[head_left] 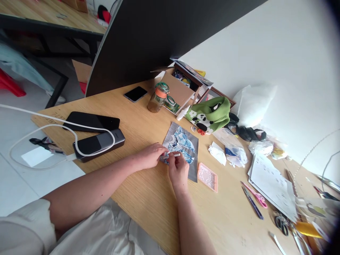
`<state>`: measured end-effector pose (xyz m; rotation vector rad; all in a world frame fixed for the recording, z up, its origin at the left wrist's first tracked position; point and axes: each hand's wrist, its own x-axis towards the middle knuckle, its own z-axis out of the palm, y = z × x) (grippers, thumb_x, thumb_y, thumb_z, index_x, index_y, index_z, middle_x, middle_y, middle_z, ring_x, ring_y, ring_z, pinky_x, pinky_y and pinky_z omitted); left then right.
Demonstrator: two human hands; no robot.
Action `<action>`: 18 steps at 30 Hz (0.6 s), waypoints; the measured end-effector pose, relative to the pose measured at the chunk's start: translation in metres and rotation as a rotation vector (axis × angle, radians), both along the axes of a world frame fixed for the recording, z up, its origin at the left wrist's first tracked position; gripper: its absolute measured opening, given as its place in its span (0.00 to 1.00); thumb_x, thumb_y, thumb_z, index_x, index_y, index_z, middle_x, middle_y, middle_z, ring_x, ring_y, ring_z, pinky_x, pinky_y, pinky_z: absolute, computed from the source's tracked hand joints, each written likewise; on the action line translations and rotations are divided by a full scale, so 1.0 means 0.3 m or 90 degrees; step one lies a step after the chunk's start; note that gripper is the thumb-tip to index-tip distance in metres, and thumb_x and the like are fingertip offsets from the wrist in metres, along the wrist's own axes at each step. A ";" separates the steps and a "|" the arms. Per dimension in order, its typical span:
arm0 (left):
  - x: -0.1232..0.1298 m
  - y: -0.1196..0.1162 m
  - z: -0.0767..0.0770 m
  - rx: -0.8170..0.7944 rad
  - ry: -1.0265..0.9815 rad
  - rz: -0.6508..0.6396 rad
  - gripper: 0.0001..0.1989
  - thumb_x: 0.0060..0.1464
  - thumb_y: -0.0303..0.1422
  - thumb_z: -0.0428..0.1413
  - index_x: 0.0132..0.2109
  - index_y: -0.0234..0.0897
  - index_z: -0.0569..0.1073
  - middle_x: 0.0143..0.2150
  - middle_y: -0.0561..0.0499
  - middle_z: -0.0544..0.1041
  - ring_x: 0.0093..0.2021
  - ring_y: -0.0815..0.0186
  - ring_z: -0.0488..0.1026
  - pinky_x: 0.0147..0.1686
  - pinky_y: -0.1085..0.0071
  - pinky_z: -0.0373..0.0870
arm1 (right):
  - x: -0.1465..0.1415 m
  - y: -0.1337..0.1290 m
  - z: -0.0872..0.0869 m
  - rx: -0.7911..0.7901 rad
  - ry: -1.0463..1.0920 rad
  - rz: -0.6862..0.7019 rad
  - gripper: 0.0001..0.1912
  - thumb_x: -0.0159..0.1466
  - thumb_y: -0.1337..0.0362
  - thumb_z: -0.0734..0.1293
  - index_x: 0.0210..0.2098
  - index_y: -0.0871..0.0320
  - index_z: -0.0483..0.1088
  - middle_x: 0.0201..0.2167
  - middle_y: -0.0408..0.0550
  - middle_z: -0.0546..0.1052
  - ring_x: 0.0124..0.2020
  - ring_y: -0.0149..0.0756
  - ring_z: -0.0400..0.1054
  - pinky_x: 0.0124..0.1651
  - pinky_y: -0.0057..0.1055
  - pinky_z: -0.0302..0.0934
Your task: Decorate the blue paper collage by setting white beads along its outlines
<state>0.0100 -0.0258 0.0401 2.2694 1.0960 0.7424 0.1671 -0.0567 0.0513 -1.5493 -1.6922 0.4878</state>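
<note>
A grey sheet [193, 170] with a blue and white beaded design [183, 140] lies on the wooden table. My right hand [178, 171] is closed on a thin white stick [175, 155] over the lower left part of the design. Beside it, my left hand [151, 156] rests at the sheet's left edge with its fingers pressed together near the stick's tip; what they hold, if anything, is too small to tell. Just right of the sheet sits a pink tray [216, 184] with small pale beads inside.
Phones [136, 94], a power bank [99, 144] with a white cable and a bottle [158, 97] stand left and behind. A green panda bag [209, 115] and open box [177, 90] are at the back. Papers [273, 184], pink scissors [256, 194] and a dark cutter [252, 202] lie right.
</note>
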 end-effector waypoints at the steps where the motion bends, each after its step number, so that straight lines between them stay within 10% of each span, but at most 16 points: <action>1: 0.000 0.000 -0.002 -0.003 0.000 0.005 0.23 0.50 0.12 0.49 0.51 0.32 0.73 0.42 0.46 0.78 0.46 0.59 0.73 0.49 0.66 0.70 | -0.001 0.000 -0.002 0.004 -0.004 0.004 0.17 0.67 0.54 0.59 0.29 0.58 0.69 0.20 0.42 0.72 0.20 0.30 0.62 0.27 0.27 0.54; 18: -0.001 -0.002 -0.001 -0.015 0.004 0.015 0.28 0.50 0.12 0.49 0.57 0.33 0.70 0.44 0.46 0.78 0.48 0.59 0.74 0.51 0.64 0.71 | -0.006 -0.001 -0.016 0.014 -0.020 0.021 0.16 0.68 0.55 0.58 0.30 0.57 0.69 0.23 0.45 0.75 0.22 0.32 0.66 0.29 0.28 0.56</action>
